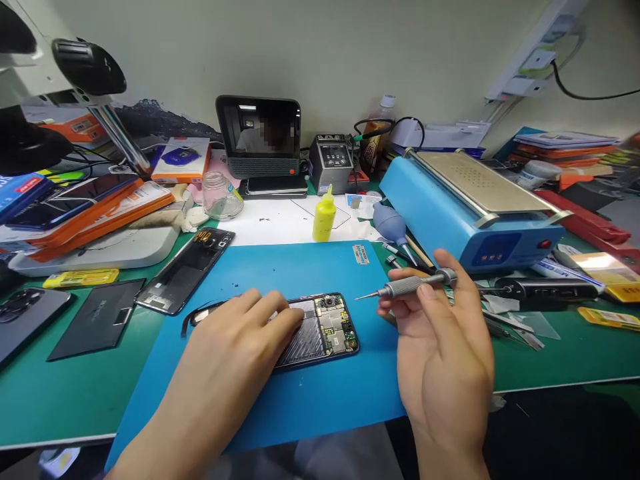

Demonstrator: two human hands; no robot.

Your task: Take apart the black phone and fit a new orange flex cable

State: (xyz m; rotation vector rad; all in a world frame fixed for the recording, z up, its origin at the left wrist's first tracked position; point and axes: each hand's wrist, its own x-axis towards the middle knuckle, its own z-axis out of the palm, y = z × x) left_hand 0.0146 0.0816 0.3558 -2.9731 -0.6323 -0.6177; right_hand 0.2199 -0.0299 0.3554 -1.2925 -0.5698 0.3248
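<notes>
An opened smartphone (310, 333) lies on the blue mat, with its circuit board and camera modules bared at the right end. My left hand (245, 340) rests over the phone's left half, fingers curled onto it. That hand hides much of the battery bay, and its thumb is out of sight. In my right hand (440, 353) is a precision screwdriver (407, 287), gripped by its knurled metal handle. Its thin tip points left, a little above and right of the phone's camera end. A dark flex strip (187, 320) shows beyond my left hand.
Left on the bench lie a detached back cover (187, 270), a flat black battery-like panel (97, 320) and another phone (30, 320). Behind the mat stand a yellow bottle (325, 217) and a blue air blower (390, 223). A blue heating plate machine (465, 213) fills the right; tweezers (510, 330) lie nearby.
</notes>
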